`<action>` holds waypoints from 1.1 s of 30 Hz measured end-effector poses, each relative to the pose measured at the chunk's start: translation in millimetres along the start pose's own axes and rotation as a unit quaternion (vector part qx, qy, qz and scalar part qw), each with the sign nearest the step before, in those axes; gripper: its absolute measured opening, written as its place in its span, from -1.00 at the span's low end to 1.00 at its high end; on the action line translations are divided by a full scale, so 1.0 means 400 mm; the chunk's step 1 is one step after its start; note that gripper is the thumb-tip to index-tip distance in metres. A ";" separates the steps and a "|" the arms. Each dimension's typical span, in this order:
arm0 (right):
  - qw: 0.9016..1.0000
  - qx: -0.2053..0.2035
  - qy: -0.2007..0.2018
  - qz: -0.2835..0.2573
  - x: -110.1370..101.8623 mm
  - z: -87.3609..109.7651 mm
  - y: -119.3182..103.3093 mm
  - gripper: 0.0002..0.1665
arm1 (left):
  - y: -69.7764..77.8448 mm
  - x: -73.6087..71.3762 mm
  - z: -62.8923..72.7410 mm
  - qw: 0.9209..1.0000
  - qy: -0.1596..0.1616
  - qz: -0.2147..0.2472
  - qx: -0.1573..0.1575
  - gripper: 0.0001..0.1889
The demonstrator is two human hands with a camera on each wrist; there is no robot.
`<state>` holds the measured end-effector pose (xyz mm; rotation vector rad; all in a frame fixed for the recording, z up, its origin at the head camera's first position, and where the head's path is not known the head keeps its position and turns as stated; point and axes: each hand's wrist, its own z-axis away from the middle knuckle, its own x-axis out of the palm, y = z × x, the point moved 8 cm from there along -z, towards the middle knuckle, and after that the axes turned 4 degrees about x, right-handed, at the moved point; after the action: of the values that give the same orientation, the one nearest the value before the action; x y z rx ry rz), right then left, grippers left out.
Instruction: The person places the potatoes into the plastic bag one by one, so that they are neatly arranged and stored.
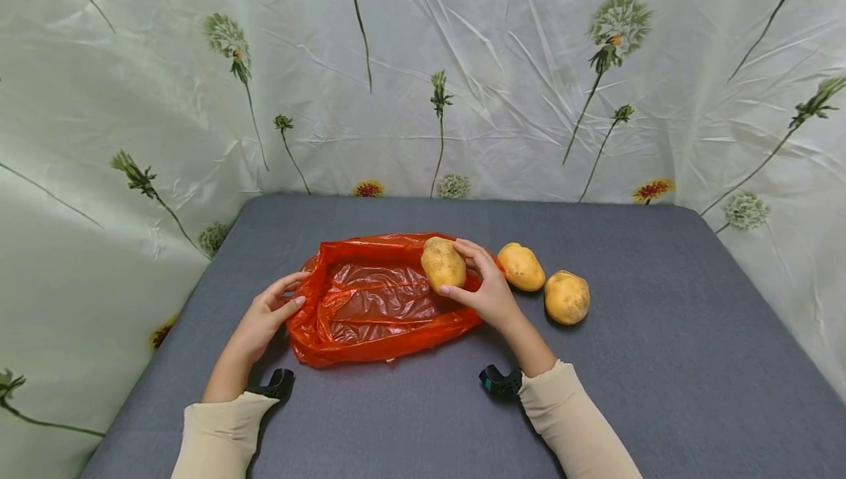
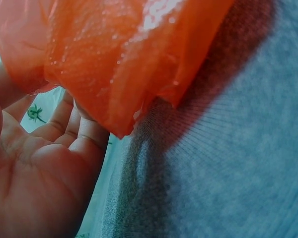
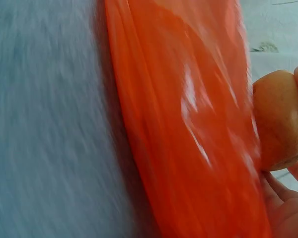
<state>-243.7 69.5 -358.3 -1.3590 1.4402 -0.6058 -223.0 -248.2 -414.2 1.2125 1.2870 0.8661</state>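
Observation:
A red plastic bag [image 1: 383,332] lies on the table with its wide mouth facing up. My right hand [image 1: 487,284] holds a potato [image 1: 443,264] between thumb and fingers over the right end of the bag's mouth. In the right wrist view the same potato [image 3: 279,119] shows past the bag's side, partly hidden by it. At the bag's left end, my left hand [image 1: 267,314] touches the plastic with fairly straight fingers. From the left wrist, the palm [image 2: 44,173] is seen turned up beside the bag [image 2: 104,64], which covers some fingertips.
Two more potatoes lie right of the bag: one potato [image 1: 521,267] close to its edge, another potato [image 1: 567,297] nearer me. The table [image 1: 410,420] has a grey cloth cover. A pale floral curtain [image 1: 396,97] hangs behind it and along the sides.

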 end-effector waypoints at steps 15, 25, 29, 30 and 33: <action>0.998 0.008 -0.046 -0.038 0.119 -0.017 -0.007 -0.23 | -0.056 -0.016 -0.013 1.000 -0.001 0.006 0.017 -0.55; 0.995 0.019 -0.090 -0.024 0.200 -0.025 -0.027 -0.25 | -0.054 -0.016 -0.013 1.000 -0.003 0.007 0.022 -0.56; 0.995 0.004 -0.098 -0.013 0.235 -0.032 -0.002 -0.24 | -0.060 -0.016 -0.017 1.000 -0.004 0.006 0.018 -0.56; 0.995 0.000 -0.100 -0.009 0.244 -0.034 0.007 -0.23 | -0.060 -0.015 -0.017 1.000 -0.004 0.007 0.017 -0.56; 0.994 -0.008 -0.104 0.013 0.271 -0.043 0.034 -0.21 | -0.060 -0.014 -0.017 1.000 -0.004 0.007 0.016 -0.56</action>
<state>-247.8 -33.1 -399.4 -1.3721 1.2952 -0.4229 -234.0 -257.3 -435.3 1.2503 1.2928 0.8521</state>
